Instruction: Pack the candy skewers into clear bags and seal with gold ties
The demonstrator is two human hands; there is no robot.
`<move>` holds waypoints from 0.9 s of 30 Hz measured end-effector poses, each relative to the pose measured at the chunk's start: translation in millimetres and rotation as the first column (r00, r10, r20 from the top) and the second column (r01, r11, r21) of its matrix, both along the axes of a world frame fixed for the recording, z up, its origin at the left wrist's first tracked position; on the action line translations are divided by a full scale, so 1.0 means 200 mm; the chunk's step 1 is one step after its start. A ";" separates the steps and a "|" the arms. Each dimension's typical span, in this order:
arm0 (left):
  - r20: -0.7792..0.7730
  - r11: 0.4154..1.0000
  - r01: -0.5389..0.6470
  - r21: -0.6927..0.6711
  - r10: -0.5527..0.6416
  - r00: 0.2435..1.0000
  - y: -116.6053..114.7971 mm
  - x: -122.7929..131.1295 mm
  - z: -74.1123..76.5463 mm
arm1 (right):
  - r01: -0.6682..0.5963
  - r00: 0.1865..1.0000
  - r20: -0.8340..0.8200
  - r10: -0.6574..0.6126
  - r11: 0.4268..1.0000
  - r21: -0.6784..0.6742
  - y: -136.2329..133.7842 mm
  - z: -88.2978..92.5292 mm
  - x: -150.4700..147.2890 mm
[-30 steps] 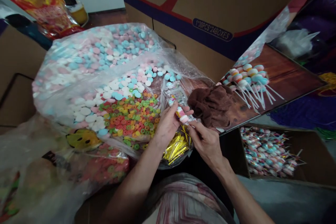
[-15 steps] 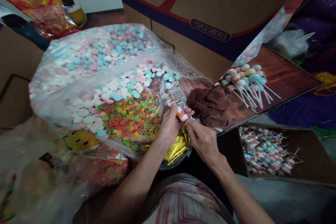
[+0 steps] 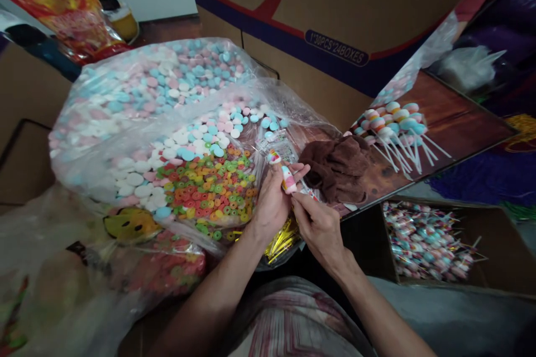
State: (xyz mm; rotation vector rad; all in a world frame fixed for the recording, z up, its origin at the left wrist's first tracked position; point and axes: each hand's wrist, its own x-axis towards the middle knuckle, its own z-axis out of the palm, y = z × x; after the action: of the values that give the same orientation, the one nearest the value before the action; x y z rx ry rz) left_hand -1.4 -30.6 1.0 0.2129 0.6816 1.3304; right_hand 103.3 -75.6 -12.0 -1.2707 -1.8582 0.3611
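Observation:
My left hand [image 3: 274, 201] is closed around a candy stick [image 3: 287, 178] of stacked pink, white and coloured pieces in a clear wrapper. My right hand [image 3: 319, 227] pinches the lower end of the same candy stick, just below the left fingers. Under both hands lies a bundle of gold twist ties [image 3: 281, 237]. Behind them a large clear plastic bag [image 3: 138, 100] holds pastel pink, blue and white candy discs, and a smaller heap of colourful candy rings [image 3: 207, 187] sits beside my left hand.
A brown cloth [image 3: 337, 167] lies on a wooden board [image 3: 456, 122] with a row of finished candy lollipops [image 3: 396, 125]. A cardboard box [image 3: 481, 268] at lower right holds several wrapped lollipops. Large cartons [image 3: 335, 17] stand behind; more plastic bags [image 3: 62, 268] lie at lower left.
Both hands shifted slightly; the candy stick now stands more upright in my left hand, and my right hand has moved in under it.

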 end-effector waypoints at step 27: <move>0.078 0.996 -0.045 -0.075 0.051 0.996 0.01 -0.01 0.01 | -0.052 0.999 0.016 0.052 0.999 0.012 -0.01 -0.02 -0.01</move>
State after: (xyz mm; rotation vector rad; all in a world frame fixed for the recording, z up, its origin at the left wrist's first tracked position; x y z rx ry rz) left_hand -2.7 -28.1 3.7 0.0844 0.6699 1.3506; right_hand 102.1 -77.5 -15.4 -1.2223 -1.9063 0.3679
